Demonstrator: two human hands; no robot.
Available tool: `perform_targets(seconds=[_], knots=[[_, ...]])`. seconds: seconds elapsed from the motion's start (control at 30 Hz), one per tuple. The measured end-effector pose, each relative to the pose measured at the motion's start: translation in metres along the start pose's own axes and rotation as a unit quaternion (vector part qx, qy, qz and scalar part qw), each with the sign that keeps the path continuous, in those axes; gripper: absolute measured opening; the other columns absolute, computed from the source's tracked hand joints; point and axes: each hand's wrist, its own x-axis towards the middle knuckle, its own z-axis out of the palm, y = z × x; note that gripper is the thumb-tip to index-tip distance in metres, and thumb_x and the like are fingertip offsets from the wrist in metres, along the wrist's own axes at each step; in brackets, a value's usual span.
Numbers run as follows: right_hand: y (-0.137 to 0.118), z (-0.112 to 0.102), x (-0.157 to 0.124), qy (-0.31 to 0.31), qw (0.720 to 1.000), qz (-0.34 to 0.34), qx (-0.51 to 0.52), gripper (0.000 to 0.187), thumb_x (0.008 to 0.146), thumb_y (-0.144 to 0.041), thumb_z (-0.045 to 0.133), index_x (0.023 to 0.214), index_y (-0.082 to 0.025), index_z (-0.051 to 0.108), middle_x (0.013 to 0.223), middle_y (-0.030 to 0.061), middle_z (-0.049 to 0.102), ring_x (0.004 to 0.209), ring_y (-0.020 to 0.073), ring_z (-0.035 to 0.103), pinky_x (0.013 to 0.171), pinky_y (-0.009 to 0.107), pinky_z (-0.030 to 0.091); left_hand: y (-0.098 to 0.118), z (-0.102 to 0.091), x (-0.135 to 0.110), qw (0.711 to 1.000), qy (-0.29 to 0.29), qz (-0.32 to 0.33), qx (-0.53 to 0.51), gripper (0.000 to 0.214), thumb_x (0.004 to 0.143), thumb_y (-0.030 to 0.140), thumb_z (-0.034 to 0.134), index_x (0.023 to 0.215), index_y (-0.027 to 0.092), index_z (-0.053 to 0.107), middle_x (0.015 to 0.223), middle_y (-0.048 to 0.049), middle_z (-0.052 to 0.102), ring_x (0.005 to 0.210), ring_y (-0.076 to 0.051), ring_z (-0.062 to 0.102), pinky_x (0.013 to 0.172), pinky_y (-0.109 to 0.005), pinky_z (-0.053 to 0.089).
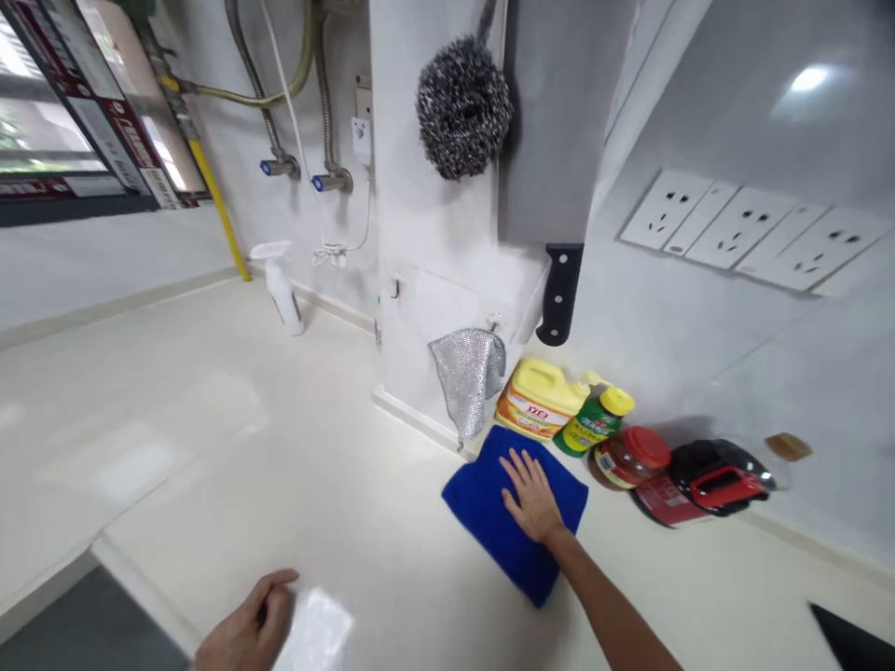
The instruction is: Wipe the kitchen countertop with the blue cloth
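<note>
My right hand (532, 496) lies flat on a folded blue microfibre cloth (489, 503), fingers spread and not gripping it. The cloth sits on the white countertop (210, 447). Just beyond it stand a yellow plastic jug (538, 401), a green bottle with a yellow cap (594, 421) and a glass jar with a red lid (631, 457). A black and red package (713, 478) lies further right. At the bottom edge, partly cut off, my left hand (248, 624) hangs loosely curled just above the countertop, holding nothing.
A silver mesh cloth (467, 382) hangs on the wall pillar, with a steel wool scourer (461, 107) above it. A black knife handle (559, 294) juts below the cabinet. A white spray bottle (280, 289) stands at the wall. Wall sockets (741, 228) sit at right.
</note>
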Motion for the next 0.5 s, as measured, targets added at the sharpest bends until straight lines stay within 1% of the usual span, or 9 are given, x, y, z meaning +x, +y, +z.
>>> perform_targets(seconds=[0.1, 0.2, 0.27, 0.37, 0.5], knots=[[-0.001, 0.005, 0.021, 0.011, 0.999, 0.045, -0.004, 0.058, 0.100, -0.037, 0.040, 0.157, -0.026, 0.035, 0.167, 0.0023, 0.025, 0.155, 0.0262, 0.017, 0.127, 0.048, 0.013, -0.004, 0.003, 0.000, 0.999, 0.028, 0.023, 0.022, 0.047, 0.093, 0.048, 0.027, 0.114, 0.028, 0.064, 0.063, 0.0010, 0.064, 0.070, -0.023, 0.064, 0.070, -0.030, 0.040], [-0.009, 0.008, 0.023, 0.011, 0.997, 0.071, 0.004, 0.058, 0.100, -0.036, 0.038, 0.157, -0.025, 0.035, 0.168, 0.0025, 0.024, 0.155, 0.0272, 0.015, 0.127, 0.048, 0.011, -0.012, 0.007, 0.005, 0.997, 0.052, 0.028, 0.040, 0.047, 0.093, 0.048, 0.027, 0.113, 0.027, 0.064, 0.064, 0.0008, 0.065, 0.070, -0.022, 0.063, 0.068, -0.029, 0.039], [-0.019, 0.008, 0.014, 0.016, 0.996, 0.081, 0.013, 0.060, 0.100, -0.037, 0.038, 0.158, -0.022, 0.033, 0.168, 0.0052, 0.023, 0.156, 0.0296, 0.013, 0.126, 0.050, 0.011, -0.015, 0.008, 0.007, 0.997, 0.059, 0.033, 0.035, 0.046, 0.094, 0.047, 0.028, 0.112, 0.026, 0.064, 0.067, 0.0005, 0.067, 0.072, -0.022, 0.064, 0.068, -0.029, 0.038], [-0.041, 0.009, -0.011, 0.030, 0.996, 0.080, 0.034, 0.065, 0.099, -0.040, 0.039, 0.159, -0.018, 0.031, 0.169, 0.0085, 0.018, 0.156, 0.0332, 0.008, 0.126, 0.055, 0.012, -0.015, 0.008, 0.006, 0.997, 0.059, 0.042, 0.020, 0.044, 0.095, 0.045, 0.029, 0.110, 0.026, 0.065, 0.066, 0.0004, 0.067, 0.071, -0.022, 0.063, 0.067, -0.029, 0.039], [-0.075, 0.005, -0.055, 0.028, 0.996, 0.048, 0.072, 0.066, 0.099, -0.041, 0.040, 0.160, -0.019, 0.028, 0.169, 0.0063, 0.014, 0.156, 0.0342, 0.005, 0.126, 0.059, 0.013, -0.011, 0.005, 0.001, 0.996, 0.075, 0.051, 0.020, 0.040, 0.095, 0.041, 0.033, 0.107, 0.025, 0.067, 0.060, 0.0012, 0.063, 0.067, -0.021, 0.063, 0.066, -0.029, 0.038]])
